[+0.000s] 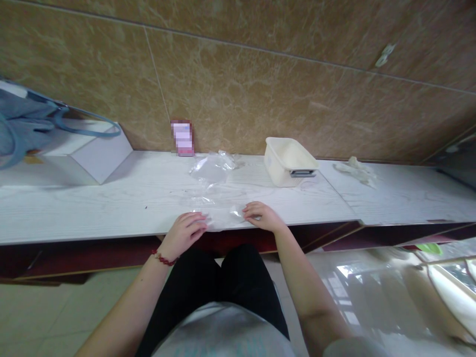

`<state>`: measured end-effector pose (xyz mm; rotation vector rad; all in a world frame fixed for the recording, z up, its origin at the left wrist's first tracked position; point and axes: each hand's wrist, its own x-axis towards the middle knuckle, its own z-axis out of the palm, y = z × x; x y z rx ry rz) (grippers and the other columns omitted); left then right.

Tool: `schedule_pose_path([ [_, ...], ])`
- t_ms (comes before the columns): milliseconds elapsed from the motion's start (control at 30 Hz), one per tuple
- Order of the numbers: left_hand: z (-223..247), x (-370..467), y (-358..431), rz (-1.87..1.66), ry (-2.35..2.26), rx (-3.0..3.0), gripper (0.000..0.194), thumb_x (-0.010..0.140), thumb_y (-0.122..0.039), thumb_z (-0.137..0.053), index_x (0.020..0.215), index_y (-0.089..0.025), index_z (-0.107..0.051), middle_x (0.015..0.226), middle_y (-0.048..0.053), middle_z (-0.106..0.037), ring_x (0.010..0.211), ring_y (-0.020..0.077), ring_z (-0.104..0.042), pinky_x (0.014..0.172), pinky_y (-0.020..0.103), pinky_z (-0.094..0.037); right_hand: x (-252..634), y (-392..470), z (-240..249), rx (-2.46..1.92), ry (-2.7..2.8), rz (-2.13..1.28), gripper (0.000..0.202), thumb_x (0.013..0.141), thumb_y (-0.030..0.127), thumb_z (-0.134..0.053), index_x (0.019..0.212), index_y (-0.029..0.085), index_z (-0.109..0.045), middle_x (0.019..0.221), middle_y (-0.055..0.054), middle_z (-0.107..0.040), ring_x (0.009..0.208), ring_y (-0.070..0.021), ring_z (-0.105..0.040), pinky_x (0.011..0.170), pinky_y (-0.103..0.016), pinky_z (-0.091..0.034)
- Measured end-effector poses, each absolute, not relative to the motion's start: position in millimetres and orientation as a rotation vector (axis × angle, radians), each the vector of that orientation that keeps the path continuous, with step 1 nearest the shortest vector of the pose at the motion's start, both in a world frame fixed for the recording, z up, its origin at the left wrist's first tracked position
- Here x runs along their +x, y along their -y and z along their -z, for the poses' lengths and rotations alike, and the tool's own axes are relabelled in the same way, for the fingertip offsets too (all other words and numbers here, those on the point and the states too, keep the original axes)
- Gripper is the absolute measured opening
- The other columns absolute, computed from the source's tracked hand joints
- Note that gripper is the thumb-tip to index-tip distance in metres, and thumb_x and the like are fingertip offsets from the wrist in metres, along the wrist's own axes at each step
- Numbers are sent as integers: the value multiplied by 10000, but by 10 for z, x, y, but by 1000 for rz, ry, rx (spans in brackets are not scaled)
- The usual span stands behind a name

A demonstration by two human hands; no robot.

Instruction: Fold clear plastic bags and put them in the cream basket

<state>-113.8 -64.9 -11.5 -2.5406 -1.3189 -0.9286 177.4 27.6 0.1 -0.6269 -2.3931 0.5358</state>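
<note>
A clear plastic bag [222, 216] lies flat at the front edge of the white table, between my hands. My left hand [186, 231] is on its left end, fingers pressed together at the plastic. At its right end, my right hand [261, 216] has its thumb and fingers curled together on the film. Just beyond, more crumpled clear plastic [211, 169] rests near the wall.
A cream plastic bin [289, 161] stands at the back right, with a crumpled whitish item [357, 171] farther right. A phone [183, 139] leans on the wall. At the left, a blue bag [26, 121] lies by a white box [89, 151].
</note>
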Motion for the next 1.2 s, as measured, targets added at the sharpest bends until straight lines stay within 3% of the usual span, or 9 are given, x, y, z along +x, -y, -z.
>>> schedule_pose_path([
  [133,147,-1102,694,988,1325,-2565,140,792,-188,-495,879,-188,-604,955,50,-645,941,160,-563,858,355,-447,1774,-292,16,-700,2389,-507,154,733,206,-573,865,215,-651,1019,-44,-636,1073,-186,-507,918,-378,-407],
  [267,205,-1069,765,981,1292,-2588,159,798,-183,-485,925,-184,-581,976,50,-644,947,155,-567,889,358,-429,1761,-293,22,-647,2404,-530,112,750,192,-547,769,211,-655,916,-35,-668,963,-155,-575,899,-337,-424],
  [500,223,-1357,740,711,1613,-2497,510,738,-447,-535,1178,-196,-476,1217,89,-521,1133,234,-458,973,433,-336,1763,-285,11,-581,2423,-524,96,736,191,-561,768,214,-649,810,-16,-679,893,-147,-603,877,-320,-435],
  [633,217,-1548,704,563,1682,-2525,411,761,-469,-495,1085,-224,-557,1170,53,-564,1096,224,-493,955,417,-347,1764,-281,1,-557,2424,-527,92,738,192,-560,763,217,-646,789,-13,-678,860,-143,-610,882,-325,-432],
  [867,239,-1539,767,667,1569,-2478,300,790,-407,-486,991,-220,-606,1037,40,-637,1000,198,-553,927,384,-369,1756,-236,-63,-527,2406,-588,87,749,198,-555,740,206,-640,749,-18,-668,822,-136,-609,817,-294,-461],
  [1200,207,-990,783,922,1529,-2306,327,731,-374,-570,1015,-210,-571,1007,79,-595,956,222,-524,858,392,-408,1783,-219,-50,-686,2336,-665,120,772,259,-537,790,204,-642,807,-33,-657,854,-141,-594,808,-291,-460],
])
